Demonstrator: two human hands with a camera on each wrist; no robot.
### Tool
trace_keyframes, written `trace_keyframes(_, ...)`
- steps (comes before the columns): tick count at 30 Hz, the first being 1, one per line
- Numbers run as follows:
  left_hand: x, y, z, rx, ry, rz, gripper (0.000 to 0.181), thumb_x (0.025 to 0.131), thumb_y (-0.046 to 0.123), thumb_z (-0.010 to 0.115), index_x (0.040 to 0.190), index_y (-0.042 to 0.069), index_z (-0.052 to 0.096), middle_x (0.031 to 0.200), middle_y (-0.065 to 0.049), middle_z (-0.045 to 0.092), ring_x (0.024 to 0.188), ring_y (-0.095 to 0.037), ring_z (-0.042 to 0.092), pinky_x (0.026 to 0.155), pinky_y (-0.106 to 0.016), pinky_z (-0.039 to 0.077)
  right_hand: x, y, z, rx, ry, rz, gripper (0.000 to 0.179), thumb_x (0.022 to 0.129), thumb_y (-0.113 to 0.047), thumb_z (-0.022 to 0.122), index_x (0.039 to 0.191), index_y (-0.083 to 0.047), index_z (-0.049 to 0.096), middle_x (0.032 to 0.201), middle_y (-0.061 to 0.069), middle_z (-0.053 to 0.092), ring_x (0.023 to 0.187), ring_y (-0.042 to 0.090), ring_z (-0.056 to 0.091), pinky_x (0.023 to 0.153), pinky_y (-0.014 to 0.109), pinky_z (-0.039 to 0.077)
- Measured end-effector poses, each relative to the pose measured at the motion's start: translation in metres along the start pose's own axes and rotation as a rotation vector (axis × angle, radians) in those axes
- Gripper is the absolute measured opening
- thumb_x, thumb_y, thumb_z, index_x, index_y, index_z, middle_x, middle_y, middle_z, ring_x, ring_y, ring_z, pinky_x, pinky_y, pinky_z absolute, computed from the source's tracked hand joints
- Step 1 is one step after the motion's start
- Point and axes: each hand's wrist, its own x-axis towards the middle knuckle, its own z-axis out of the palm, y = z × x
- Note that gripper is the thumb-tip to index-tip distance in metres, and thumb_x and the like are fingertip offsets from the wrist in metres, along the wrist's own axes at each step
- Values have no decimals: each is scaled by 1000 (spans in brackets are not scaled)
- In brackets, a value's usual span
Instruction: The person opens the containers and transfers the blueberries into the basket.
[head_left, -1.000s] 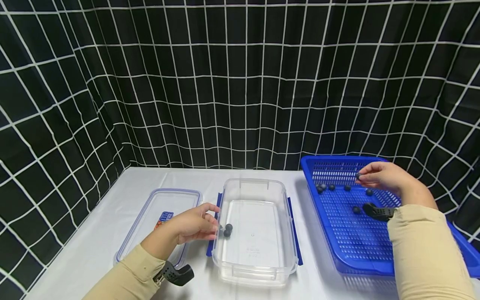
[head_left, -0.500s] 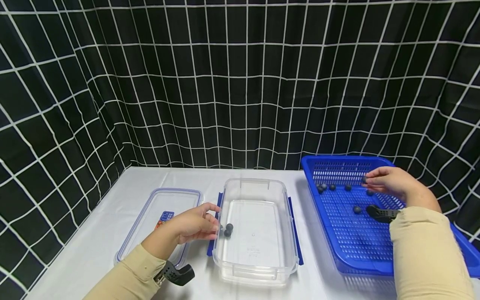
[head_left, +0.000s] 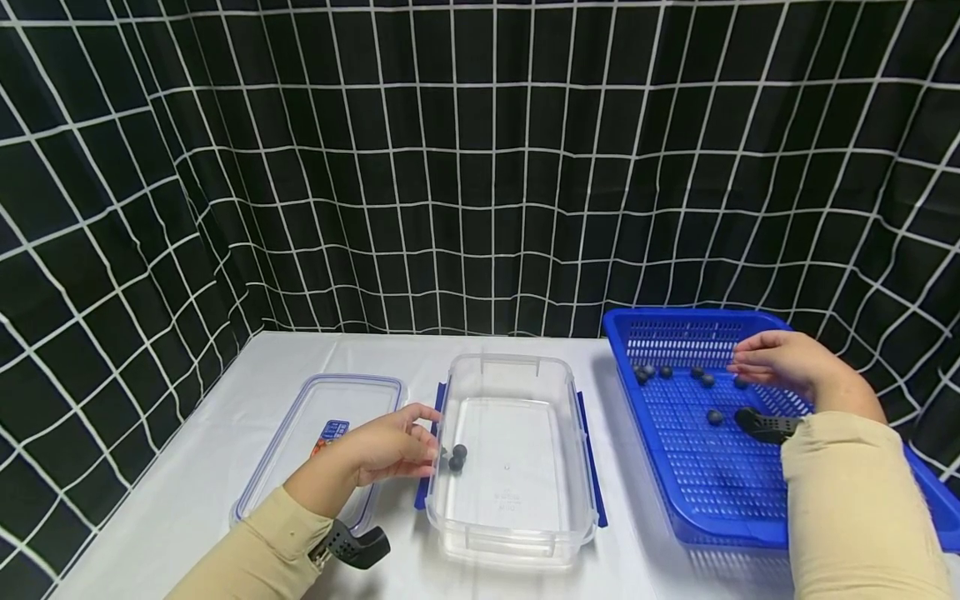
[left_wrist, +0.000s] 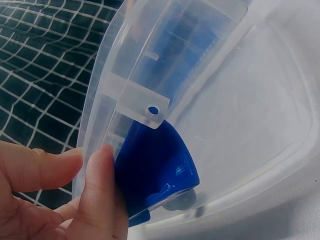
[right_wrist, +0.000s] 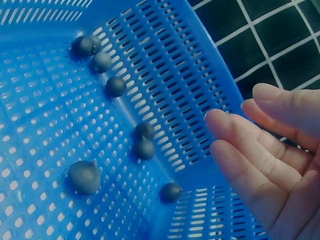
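My left hand (head_left: 393,446) holds the left side of a clear plastic box (head_left: 517,533), its thumb and fingers on either side of the rim beside a blue latch (left_wrist: 155,165). Inside the box, several blueberries (head_left: 456,463) lie together against the left wall. Over the far right part of a blue basket (head_left: 663,475) hovers my right hand (head_left: 787,362), with nothing between its loosely bent fingers (right_wrist: 250,150). More blueberries (right_wrist: 84,177) are scattered on the perforated basket floor, most along one wall in the right wrist view.
A clear lid (head_left: 300,417) with a blue seal and a coloured label lies flat left of the box, partly behind the left forearm. White cloth (head_left: 187,492) covers the table. Black gridded curtain (head_left: 487,167) hangs behind and at both sides.
My right hand has shifted a little to the right and let go of a blueberry, which now lies on the basket floor near the back wall. The left hand stays in place.
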Motion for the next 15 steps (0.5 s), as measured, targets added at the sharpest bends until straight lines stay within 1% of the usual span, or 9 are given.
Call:
trace_keyframes(3,0,0,0,3,-2,-2,51,82,-9,53,129,1,33,88,-10,51,73,-17,58,72,-29,57,0,-3,0,-34,25,-12,38,96,-13,43,122,15,36,93,1,65,82,7,65,80,30,55)
trace_keyframes(6,0,0,0,4,-2,-4,52,82,-9,53,129,1,33,88,-10,51,73,-16,58,72,-29,57,1,-9,1,-42,45,-36,38,95,-15,47,121,12,38,91,-3,64,83,5,64,81,30,54)
trace_keyframes(10,0,1,0,6,1,-4,52,82,-9,53,129,1,33,87,-10,51,72,-16,58,72,-28,57,0,-25,2,-38,49,-91,38,94,-17,49,119,10,40,89,-8,64,85,5,64,80,26,54)
trace_keyframes(11,0,1,0,5,0,-3,52,82,-9,52,130,1,33,87,-9,51,72,-16,58,72,-28,57,-1,-29,2,-48,49,-106,40,94,-19,51,120,9,39,90,-9,64,86,5,64,79,26,54)
trace_keyframes(15,0,2,0,6,0,-5,52,83,-9,52,130,0,32,87,-10,51,72,-16,58,72,-29,57,-2,-50,8,-100,73,-147,48,92,-27,54,123,7,40,98,-2,64,88,6,64,79,25,54)
